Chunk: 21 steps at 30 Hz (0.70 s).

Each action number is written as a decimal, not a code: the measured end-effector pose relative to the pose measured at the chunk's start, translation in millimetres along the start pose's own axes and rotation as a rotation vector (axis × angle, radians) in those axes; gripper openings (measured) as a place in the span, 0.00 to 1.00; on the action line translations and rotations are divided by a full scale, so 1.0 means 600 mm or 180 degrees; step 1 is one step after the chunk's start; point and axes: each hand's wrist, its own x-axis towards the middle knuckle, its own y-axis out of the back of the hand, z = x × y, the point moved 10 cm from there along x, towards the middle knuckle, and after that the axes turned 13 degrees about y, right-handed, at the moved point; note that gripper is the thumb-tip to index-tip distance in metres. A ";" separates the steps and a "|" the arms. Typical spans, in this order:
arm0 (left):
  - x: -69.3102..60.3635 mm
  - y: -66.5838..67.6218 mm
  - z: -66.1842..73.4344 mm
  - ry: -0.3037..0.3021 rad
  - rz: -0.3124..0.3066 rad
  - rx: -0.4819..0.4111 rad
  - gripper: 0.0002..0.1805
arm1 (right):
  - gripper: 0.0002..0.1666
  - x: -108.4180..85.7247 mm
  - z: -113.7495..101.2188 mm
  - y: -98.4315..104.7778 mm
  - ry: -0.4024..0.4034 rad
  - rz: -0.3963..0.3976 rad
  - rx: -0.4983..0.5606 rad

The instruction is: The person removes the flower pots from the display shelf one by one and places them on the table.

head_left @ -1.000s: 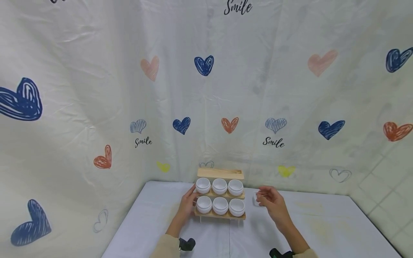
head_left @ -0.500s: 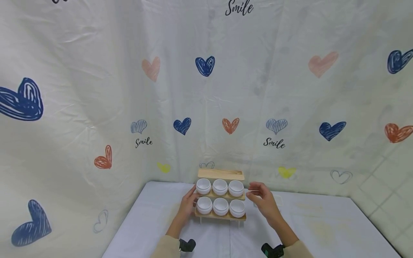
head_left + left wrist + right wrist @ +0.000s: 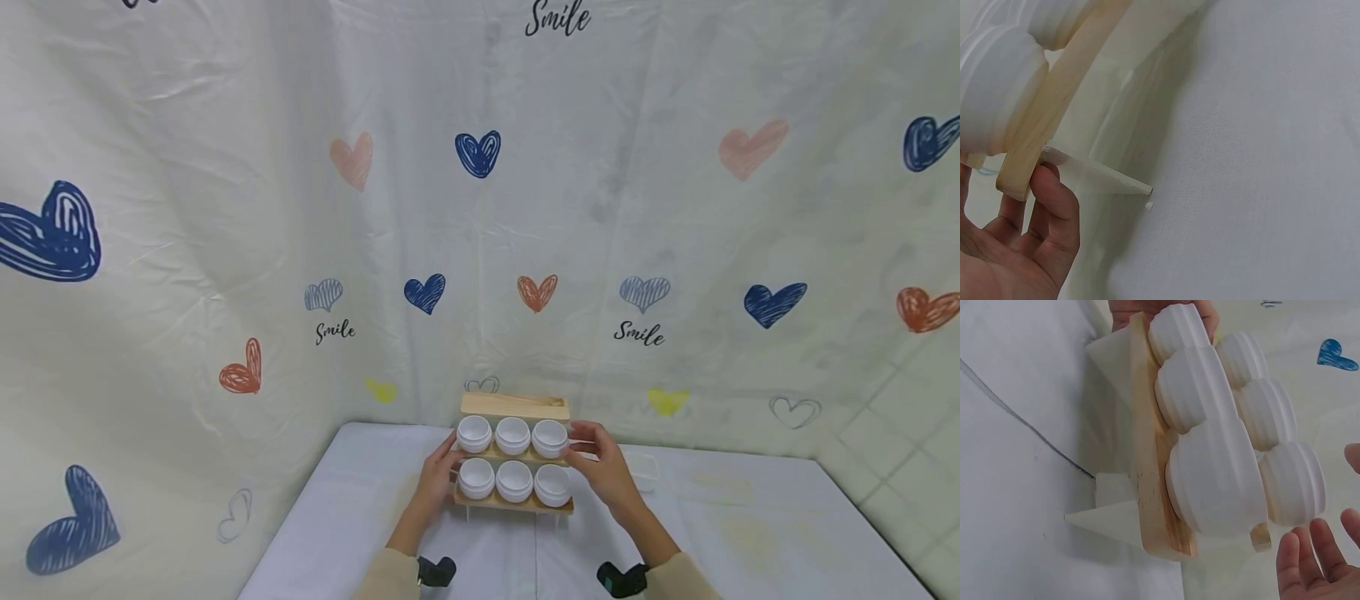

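Observation:
A two-tier wooden rack with a raised wooden back strip holds several white round cups, three on each tier. My left hand grips the rack's left end; in the left wrist view its fingers curl round the end of the wooden board, beside a pale support leg. At the rack's right end is my right hand, its fingers spread beside the upper right cup. A small gap shows between fingertips and cup in the right wrist view.
A clear, pale container lies on the white-covered table, right of my right hand. Behind the table hangs a white curtain printed with hearts.
My right hand has moved left from the clear container to the rack's right end, and the container is now uncovered. My left hand has stayed on the rack.

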 end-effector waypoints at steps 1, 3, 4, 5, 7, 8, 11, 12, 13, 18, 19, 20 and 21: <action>0.000 0.000 0.000 0.0010 0.0002 -0.0008 0.34 | 0.35 0.000 0.000 0.000 -0.0019 0.0015 -0.0014; -0.001 0.000 -0.001 0.0019 0.0006 -0.0007 0.34 | 0.35 0.002 0.002 -0.002 -0.0032 0.0019 -0.0055; -0.002 0.000 -0.001 0.0017 0.0007 -0.0004 0.34 | 0.36 0.003 0.003 -0.003 -0.0035 0.0016 -0.0076; -0.002 0.000 -0.001 0.0027 0.0003 -0.0012 0.34 | 0.36 0.004 0.005 -0.004 -0.0039 0.0017 -0.0095; -0.003 0.000 -0.001 0.0032 -0.0005 -0.0016 0.34 | 0.36 0.006 0.008 -0.006 -0.0044 0.0011 -0.0123; -0.003 0.000 -0.001 0.0032 -0.0008 -0.0016 0.34 | 0.36 0.008 0.010 -0.007 -0.0049 0.0007 -0.0126; -0.002 0.000 -0.001 0.0016 -0.0020 -0.0028 0.34 | 0.36 0.012 0.014 -0.010 -0.0059 0.0005 -0.0170; -0.001 0.000 -0.001 0.0010 -0.0020 -0.0034 0.34 | 0.36 0.013 0.016 -0.011 -0.0063 0.0007 -0.0181; 0.000 0.000 -0.001 0.0000 -0.0022 -0.0034 0.34 | 0.36 0.014 0.015 -0.012 -0.0055 0.0009 -0.0189; 0.002 0.001 -0.001 -0.0011 -0.0008 -0.0058 0.34 | 0.36 0.018 0.016 -0.016 -0.0046 0.0001 -0.0239; 0.002 0.001 0.000 -0.0028 -0.0008 -0.0049 0.35 | 0.36 0.019 0.016 -0.017 -0.0042 -0.0013 -0.0255; 0.002 0.001 0.000 -0.0022 -0.0003 -0.0058 0.34 | 0.36 0.020 0.019 -0.018 -0.0058 -0.0015 -0.0269; 0.003 0.001 0.000 -0.0024 -0.0001 -0.0061 0.34 | 0.36 0.021 0.022 -0.019 -0.0072 -0.0018 -0.0278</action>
